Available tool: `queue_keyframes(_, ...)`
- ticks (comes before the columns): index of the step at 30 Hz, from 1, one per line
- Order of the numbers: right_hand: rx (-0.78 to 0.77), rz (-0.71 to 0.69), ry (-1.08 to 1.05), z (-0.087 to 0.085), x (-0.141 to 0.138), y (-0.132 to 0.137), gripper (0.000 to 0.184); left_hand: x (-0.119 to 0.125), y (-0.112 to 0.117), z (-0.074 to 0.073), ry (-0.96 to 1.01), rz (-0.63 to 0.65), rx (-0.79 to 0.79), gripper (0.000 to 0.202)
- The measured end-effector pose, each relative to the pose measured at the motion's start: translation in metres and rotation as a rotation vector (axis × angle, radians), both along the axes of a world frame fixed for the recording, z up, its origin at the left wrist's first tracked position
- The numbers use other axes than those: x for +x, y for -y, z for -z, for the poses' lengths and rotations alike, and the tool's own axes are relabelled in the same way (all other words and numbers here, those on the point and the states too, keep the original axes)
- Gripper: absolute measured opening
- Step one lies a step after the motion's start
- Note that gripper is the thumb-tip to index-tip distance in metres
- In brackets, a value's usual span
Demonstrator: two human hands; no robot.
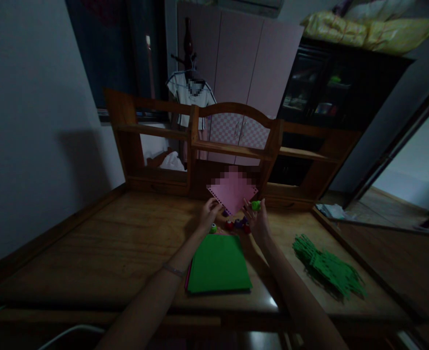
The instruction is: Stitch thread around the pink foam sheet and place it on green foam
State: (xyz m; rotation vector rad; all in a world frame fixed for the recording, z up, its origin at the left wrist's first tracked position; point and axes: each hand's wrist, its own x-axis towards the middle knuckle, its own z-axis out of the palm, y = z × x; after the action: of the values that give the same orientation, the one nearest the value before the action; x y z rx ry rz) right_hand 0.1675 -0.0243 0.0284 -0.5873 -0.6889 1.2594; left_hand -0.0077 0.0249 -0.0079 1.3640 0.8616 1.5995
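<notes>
A pink sheet of paper (232,193), turned corner-down, is raised above the desk; small holes run along its lower edges. My left hand (210,211) pinches the sheet at its lower left edge. In my right hand (258,221) is a small green craft punch (256,205), held between thumb and fingers beside the sheet's right side. Below the hands lie several more small punches, among them a red one (229,225), a purple one (238,223) and a green one (213,227). Closer to me is a stack of green paper (219,265) with some pink at its edge.
A heap of green cut paper strips (327,265) lies on the right of the wooden desk (127,243). Wooden shelving (232,148) rises along the desk's back edge. A wall (35,146) stands at the left, and a dark cabinet (345,92) is behind on the right.
</notes>
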Motion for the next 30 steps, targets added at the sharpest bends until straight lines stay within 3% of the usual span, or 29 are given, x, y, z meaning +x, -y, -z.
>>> queue_keyframes(30, 0.022, -0.038, 0.013, 0.0002, -0.001, 0.0008, 0.035, 0.0025, 0.0045, -0.005, -0.013, -0.016, 0.001, 0.032)
